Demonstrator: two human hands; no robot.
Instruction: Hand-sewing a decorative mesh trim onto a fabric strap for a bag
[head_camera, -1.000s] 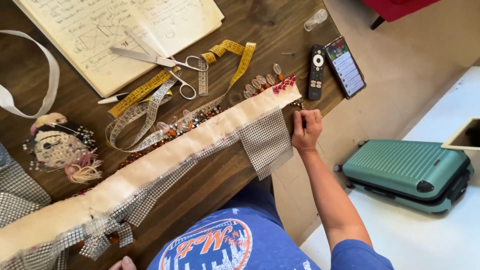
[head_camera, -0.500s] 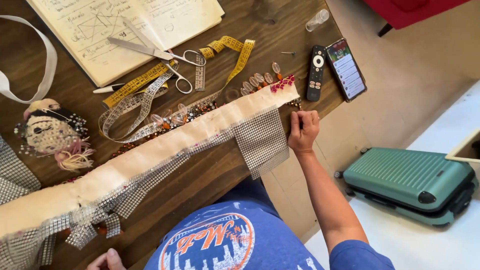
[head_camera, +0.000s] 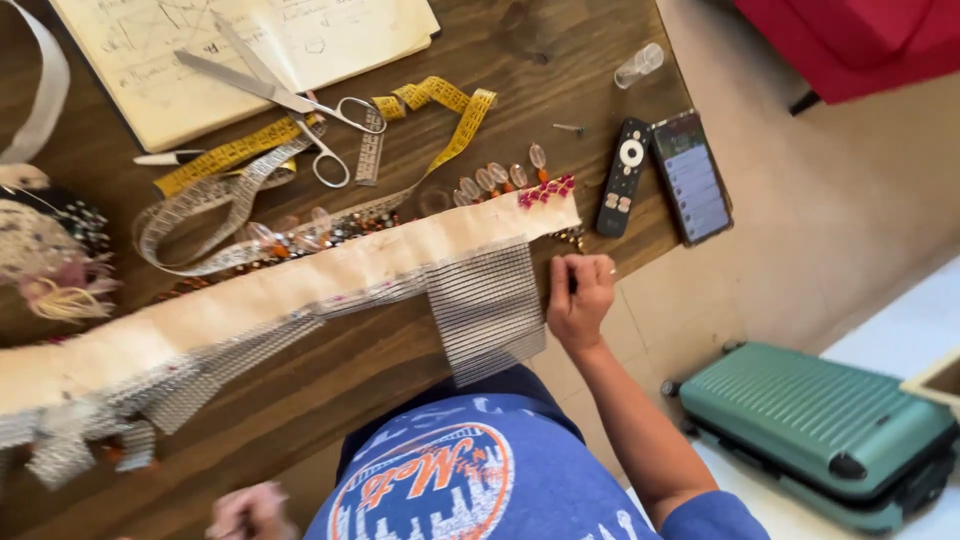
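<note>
Right hand (head_camera: 580, 298): stays curled at the counter (head_camera: 560, 60) edge, just near of the cream fabric strip's (head_camera: 330, 275) right end; position on the counter unchanged. Left hand (head_camera: 250, 512): more of it now in view at the near edge, blurred. View has drifted; scissors (head_camera: 280, 100) sit further left in frame.

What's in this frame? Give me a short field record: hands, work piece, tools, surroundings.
right hand: fist closed at the table edge, just below the strip's right end; a small item may be pinched, too small to tell
left hand: at the bottom edge, blurred, holds nothing visible
work piece: long cream fabric strip with silver mesh hanging from it, beads along its far side
tools: scissors on an open notebook, yellow tape measure
also on wooden table: remote, phone
floor: green suitcase
</note>
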